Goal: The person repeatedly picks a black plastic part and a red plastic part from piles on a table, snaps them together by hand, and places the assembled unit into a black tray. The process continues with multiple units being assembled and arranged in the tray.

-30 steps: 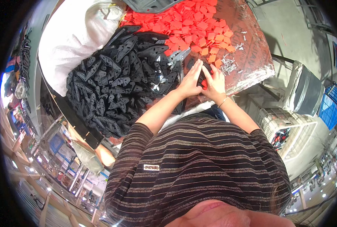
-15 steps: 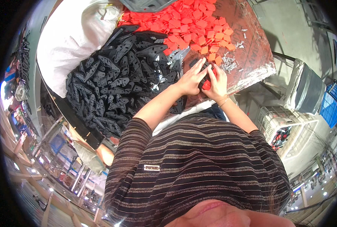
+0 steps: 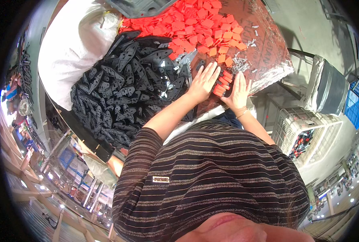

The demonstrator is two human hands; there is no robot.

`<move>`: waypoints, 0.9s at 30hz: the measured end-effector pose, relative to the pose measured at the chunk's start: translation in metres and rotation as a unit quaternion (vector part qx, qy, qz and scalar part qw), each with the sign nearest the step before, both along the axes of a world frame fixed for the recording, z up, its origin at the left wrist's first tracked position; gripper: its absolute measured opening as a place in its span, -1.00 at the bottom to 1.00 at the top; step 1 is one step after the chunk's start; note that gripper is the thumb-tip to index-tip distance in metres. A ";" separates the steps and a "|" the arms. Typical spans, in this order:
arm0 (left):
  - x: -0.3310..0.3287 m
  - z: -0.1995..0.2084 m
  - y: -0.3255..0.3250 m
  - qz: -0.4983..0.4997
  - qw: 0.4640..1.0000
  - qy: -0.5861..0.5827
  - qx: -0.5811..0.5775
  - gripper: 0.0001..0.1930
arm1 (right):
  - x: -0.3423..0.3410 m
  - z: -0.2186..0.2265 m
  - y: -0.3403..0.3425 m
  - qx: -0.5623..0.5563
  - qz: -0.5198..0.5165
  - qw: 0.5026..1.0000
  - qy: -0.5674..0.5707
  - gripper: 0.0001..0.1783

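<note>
A short row of small black-and-red pieces (image 3: 223, 82) lies on the brown-covered table between my hands. My left hand (image 3: 204, 82) is flat along the row's left side, fingers stretched out. On the other side, my right hand (image 3: 239, 93) has its fingers extended and touches or nearly touches the row's near right end. Left of my left hand spreads a big heap of black, leaf-shaped plastic parts (image 3: 119, 88). Beyond both hands is a pile of flat orange-red plastic pieces (image 3: 203, 26). Small silvery metal bits (image 3: 240, 64) lie scattered just past my right fingertips.
A white sack (image 3: 72, 44) borders the black heap at the left. A dark grey tray (image 3: 145, 7) stands at the far edge. To the right are a white plastic crate (image 3: 283, 128) holding red-and-black pieces, a padded seat (image 3: 328, 88) and a blue crate (image 3: 355, 105).
My hands have moved apart and their fingers have straightened. The red sides of the row, mostly covered before, now show between them. The view has shifted slightly.
</note>
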State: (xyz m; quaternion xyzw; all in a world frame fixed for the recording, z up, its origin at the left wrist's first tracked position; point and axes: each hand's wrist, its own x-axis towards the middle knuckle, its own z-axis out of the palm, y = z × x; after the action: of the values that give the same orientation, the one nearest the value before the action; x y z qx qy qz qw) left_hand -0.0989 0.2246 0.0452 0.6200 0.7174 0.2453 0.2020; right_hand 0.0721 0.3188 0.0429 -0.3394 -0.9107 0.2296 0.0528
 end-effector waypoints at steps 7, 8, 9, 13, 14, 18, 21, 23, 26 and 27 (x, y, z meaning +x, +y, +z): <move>0.017 -0.004 0.006 0.038 0.999 0.032 0.002 -0.33 | -0.022 -0.011 -0.012 0.042 -0.019 0.999 0.026 0.16; 0.018 -0.005 0.006 0.042 0.998 0.041 0.003 -0.33 | -0.023 -0.011 -0.011 0.041 -0.020 0.998 0.031 0.16; 0.021 -0.006 0.007 0.041 0.998 0.052 -0.003 -0.32 | -0.022 -0.010 -0.011 0.037 -0.020 0.999 0.031 0.15; 0.020 -0.005 0.009 0.039 0.997 0.060 -0.010 -0.30 | -0.024 -0.008 -0.008 0.047 -0.018 0.998 0.023 0.08; 0.018 -0.003 0.010 0.039 0.998 0.054 -0.006 -0.30 | -0.024 -0.007 -0.007 0.055 -0.018 0.998 0.029 0.06; 0.007 0.002 0.013 0.053 0.995 0.029 0.082 -0.40 | -0.028 0.001 -0.001 0.079 -0.010 0.993 0.091 -0.10; -0.006 0.000 0.018 0.037 0.992 0.039 0.110 -0.36 | -0.028 0.010 0.007 0.061 0.016 0.995 0.073 -0.14; -0.010 0.010 0.020 0.043 0.989 0.048 0.135 -0.37 | -0.031 0.022 0.016 0.053 0.049 0.993 0.098 -0.16; -0.026 0.052 0.017 0.017 0.995 -0.073 0.066 -0.21 | -0.033 0.051 0.033 0.045 0.107 0.986 0.116 -0.18; -0.038 0.073 0.015 -0.019 0.993 -0.115 0.019 -0.09 | -0.035 0.061 0.044 0.053 0.147 0.979 0.134 -0.20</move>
State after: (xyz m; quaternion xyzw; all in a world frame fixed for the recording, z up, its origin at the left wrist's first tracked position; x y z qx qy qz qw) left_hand -0.1371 0.2394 0.1178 0.6048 0.6726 0.3252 0.2759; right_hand 0.0372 0.3626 0.1036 -0.1644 -0.9463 0.2292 0.1579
